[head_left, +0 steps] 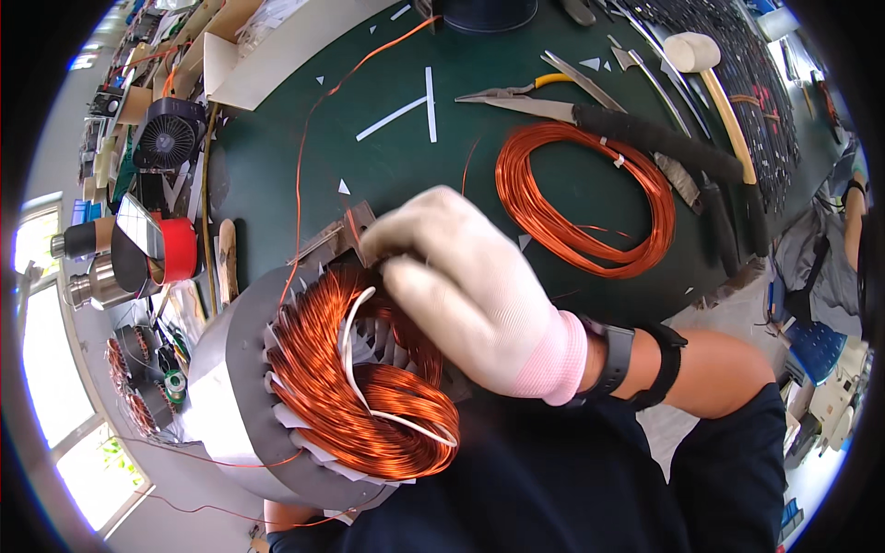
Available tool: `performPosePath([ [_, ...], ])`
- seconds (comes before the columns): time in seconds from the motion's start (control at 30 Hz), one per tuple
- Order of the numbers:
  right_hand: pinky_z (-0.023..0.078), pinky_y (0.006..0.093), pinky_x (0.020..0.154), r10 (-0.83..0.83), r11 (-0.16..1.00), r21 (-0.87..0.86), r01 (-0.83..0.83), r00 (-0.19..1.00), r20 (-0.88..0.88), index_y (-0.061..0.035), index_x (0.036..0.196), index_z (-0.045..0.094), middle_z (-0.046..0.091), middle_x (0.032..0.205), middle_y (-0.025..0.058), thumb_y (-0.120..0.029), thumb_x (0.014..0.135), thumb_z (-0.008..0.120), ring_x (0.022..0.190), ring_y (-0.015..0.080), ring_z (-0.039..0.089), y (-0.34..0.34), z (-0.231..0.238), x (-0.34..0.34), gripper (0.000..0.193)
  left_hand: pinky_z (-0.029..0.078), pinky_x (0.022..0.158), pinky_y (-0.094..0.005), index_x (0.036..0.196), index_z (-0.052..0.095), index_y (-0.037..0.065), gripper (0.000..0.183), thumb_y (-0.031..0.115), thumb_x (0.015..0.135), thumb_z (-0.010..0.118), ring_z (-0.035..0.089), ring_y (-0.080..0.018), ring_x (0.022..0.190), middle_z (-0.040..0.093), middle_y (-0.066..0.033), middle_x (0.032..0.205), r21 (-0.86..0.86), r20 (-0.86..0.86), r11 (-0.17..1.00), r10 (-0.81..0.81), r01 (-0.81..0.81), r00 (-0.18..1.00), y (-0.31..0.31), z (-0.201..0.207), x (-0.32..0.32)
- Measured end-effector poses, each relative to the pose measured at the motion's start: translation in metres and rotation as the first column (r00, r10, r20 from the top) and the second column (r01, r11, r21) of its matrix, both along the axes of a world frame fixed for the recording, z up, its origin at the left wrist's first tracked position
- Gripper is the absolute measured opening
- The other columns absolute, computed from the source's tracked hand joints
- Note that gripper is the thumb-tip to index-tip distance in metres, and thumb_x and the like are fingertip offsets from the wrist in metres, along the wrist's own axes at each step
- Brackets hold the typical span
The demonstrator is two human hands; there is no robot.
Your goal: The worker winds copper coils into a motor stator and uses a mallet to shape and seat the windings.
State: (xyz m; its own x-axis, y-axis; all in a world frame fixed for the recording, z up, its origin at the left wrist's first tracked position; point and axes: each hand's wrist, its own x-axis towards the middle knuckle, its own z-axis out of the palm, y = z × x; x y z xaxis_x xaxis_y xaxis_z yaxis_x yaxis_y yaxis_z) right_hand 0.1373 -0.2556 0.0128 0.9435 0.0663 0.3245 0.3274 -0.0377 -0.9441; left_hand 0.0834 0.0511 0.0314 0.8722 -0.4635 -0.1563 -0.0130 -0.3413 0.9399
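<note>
A motor stator with a silver shell (207,392) and a grey end face leans at the lower left, in front of my body. Thick bundles of copper windings (318,369) loop out of its bore, with white sleeving (348,346) running across them and white insulation slips around the slots. My right hand (461,286), in a white glove with a pink cuff, is closed just above the windings. Its fingertips are pinched by a small metal block (323,244) and a short copper-coloured strand; what they grip is hidden. My left hand is hidden behind the stator; only part of its forearm (288,516) shows.
On the green table lie a coil of copper wire (516,198), long-nose pliers (502,95), a black-handled blade (530,106) and a white-headed mallet (691,53). A small black fan (169,134) and bottles stand left. Loose copper wire (299,175) runs to the far edge.
</note>
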Motion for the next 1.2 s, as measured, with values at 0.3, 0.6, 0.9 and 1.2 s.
performPosePath([
  [0.3,0.042,0.0478,0.072,-0.102,0.992,-0.048,0.116,0.968,0.231,-0.0013,0.092,0.052,0.051,0.08,0.0172,-0.007,0.086,0.056,0.077,0.0403,0.051,0.051,-0.006,0.022,0.008,0.057,0.092,-0.0361,0.148,0.046,0.004,0.063,0.053,0.109,0.042,0.067,-0.0202,0.107,0.065,-0.0099,0.13,-0.159,-0.134,0.941,0.279,-0.298,0.951,-0.045,-0.024,0.073],
  [0.6,0.048,0.0388,0.07,-0.136,0.969,0.206,0.137,0.991,-0.018,0.0031,0.095,0.063,0.062,0.081,0.0144,-0.022,0.104,0.051,0.074,0.0274,0.059,0.04,-0.005,0.016,0.029,0.058,0.089,-0.0356,0.149,0.046,0.004,0.066,0.056,0.109,0.039,0.068,-0.0197,0.105,0.065,-0.0099,0.13,-0.391,-0.149,0.748,0.523,-0.536,0.839,-0.019,-0.006,0.036],
  [0.9,0.047,0.0226,0.066,0.307,0.949,0.053,-0.312,0.867,-0.393,0.0037,0.118,0.065,0.065,0.087,0.0012,-0.038,0.103,0.064,0.076,0.0042,0.055,-0.016,0.083,-0.059,0.044,0.05,0.067,-0.0306,0.131,0.06,0.003,0.048,0.044,0.107,0.052,0.059,-0.012,0.078,0.07,-0.0049,0.101,-0.227,-0.133,0.718,0.647,-0.658,0.751,-0.005,0.025,-0.039],
  [1.2,0.044,0.0221,0.049,0.191,0.982,0.06,-0.181,0.918,-0.347,0.0091,0.132,0.052,0.066,0.073,0.0079,-0.047,0.109,0.04,0.053,0.0103,0.056,-0.012,0.06,-0.076,0.062,0.05,0.068,-0.027,0.135,0.054,-0.005,0.075,0.063,0.107,0.038,0.062,-0.0129,0.069,0.066,-0.0062,0.087,-0.32,0.058,0.857,0.442,-0.403,0.895,-0.022,0.034,-0.057],
])
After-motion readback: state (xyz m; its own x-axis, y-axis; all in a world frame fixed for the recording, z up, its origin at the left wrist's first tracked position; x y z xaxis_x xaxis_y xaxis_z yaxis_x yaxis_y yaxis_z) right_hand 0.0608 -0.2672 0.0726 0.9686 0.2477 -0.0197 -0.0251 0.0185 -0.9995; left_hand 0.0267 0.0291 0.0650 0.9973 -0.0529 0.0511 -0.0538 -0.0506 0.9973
